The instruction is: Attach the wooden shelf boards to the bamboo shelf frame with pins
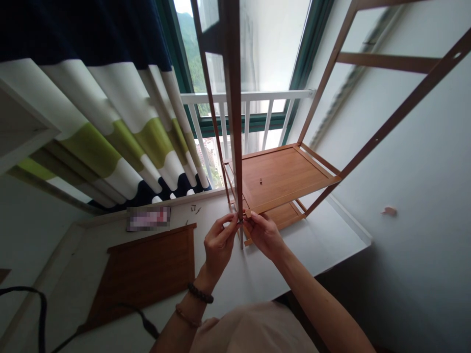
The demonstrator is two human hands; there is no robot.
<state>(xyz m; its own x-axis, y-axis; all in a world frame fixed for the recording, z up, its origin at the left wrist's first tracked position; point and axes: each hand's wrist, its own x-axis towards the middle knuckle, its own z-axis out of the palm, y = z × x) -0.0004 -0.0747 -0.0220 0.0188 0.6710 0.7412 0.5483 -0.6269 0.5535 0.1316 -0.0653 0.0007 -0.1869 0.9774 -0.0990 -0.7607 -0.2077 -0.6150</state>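
Observation:
A brown wooden shelf rack stands ahead of me, with slim uprights and a shelf board [283, 169] between them. My left hand [221, 238] is closed in a pinch at the near left upright [234, 122]; whatever small piece lies in its fingers is hidden. On the other side of that upright, my right hand [267, 235] grips the front left corner of the shelf board. The fingertips of both hands almost meet at this joint. A small screw [261, 181] rests on top of the board. Under it sits a lower shelf [290, 215].
A loose brown panel [147, 274] lies on the white surface [320, 245] to the left. Several screws [194, 208] are scattered behind it, beside a blurred pinkish packet [148, 218]. Curtains [121, 127], a white railing [250, 96] and a window are behind; a black cable [145, 323] hangs lower left.

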